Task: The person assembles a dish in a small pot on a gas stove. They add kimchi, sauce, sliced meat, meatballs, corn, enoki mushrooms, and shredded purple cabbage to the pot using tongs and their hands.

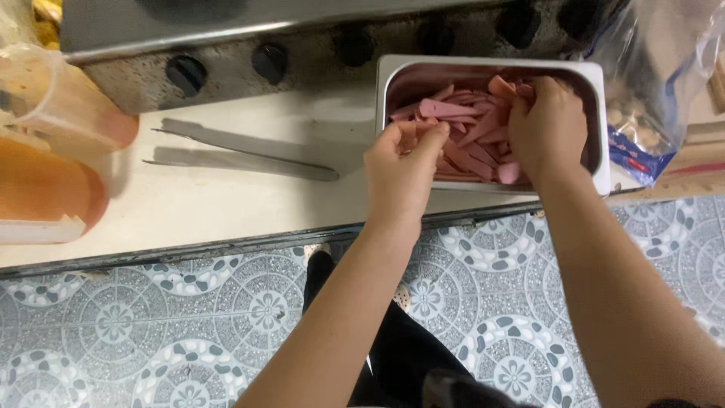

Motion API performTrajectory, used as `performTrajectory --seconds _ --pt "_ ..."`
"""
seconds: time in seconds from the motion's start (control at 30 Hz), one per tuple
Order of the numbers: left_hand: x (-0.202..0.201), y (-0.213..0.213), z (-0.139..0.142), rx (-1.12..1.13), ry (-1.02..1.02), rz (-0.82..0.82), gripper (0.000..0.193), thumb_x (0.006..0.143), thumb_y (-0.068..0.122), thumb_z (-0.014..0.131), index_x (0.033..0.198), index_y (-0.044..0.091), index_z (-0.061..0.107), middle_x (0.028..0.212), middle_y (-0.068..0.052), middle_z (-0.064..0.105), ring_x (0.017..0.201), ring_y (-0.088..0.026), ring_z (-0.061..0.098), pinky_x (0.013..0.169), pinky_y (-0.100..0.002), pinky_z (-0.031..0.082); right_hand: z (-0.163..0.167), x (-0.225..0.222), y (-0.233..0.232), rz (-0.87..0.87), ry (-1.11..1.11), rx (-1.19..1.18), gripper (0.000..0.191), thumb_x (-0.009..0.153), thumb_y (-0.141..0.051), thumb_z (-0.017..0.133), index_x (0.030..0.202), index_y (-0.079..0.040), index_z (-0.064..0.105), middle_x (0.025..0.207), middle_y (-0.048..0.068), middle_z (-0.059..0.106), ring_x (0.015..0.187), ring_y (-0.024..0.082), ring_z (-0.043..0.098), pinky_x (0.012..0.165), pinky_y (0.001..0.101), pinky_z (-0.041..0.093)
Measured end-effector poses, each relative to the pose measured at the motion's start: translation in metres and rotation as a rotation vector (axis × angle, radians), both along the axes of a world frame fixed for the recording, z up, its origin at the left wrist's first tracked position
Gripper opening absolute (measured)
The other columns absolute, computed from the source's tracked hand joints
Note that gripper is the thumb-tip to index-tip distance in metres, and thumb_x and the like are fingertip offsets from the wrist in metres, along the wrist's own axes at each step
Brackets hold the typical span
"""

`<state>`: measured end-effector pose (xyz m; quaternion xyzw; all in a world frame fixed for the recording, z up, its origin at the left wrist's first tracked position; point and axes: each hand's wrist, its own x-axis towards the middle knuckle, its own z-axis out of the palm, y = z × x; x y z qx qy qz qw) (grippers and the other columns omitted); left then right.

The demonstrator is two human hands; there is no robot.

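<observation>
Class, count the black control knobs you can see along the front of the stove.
6. The black knobs run in a row along the stove front: at and. The plastic bag may hide more.

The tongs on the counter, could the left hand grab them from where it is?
Probably yes. The tongs lie bare on the counter, just beside the left hand, with nothing between. That hand is closed by the sausage strips, though.
</observation>
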<state>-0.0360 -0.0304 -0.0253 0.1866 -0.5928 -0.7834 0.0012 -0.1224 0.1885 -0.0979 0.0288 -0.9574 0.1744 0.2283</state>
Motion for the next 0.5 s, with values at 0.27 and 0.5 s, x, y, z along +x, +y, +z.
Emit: performTrajectory --seconds 0.27,0.5 --pt "-0.031 -0.045 0.011 0.027 0.073 0.06 0.022 0.088 0.022 0.075 0.095 0.002 0.071 0.084 -0.004 0.071 0.074 -0.009 0.064 0.067 -0.025 0.052 0.059 -0.004 -0.069 -0.061 -0.171 -0.58 0.022 0.104 -0.018 0.067 0.098 0.003 0.07 0.081 0.012 0.07 0.074 0.02 0.065 0.063 0.0329 0.047" --pt "-0.079 -0.117 0.039 -0.071 0.248 0.087 0.03 0.095 0.026 0.073 0.108 0.0 0.074 0.088 -0.001 0.072 0.079 -0.006 0.064 0.069 -0.023 0.049 0.139 -0.037 -0.204 0.288 -0.443 -1.165 0.014 0.1 -0.013 0.065 0.1 -0.001 0.072 0.082 0.002 0.069 0.067 0.008 0.061 0.059 0.0238 0.049"
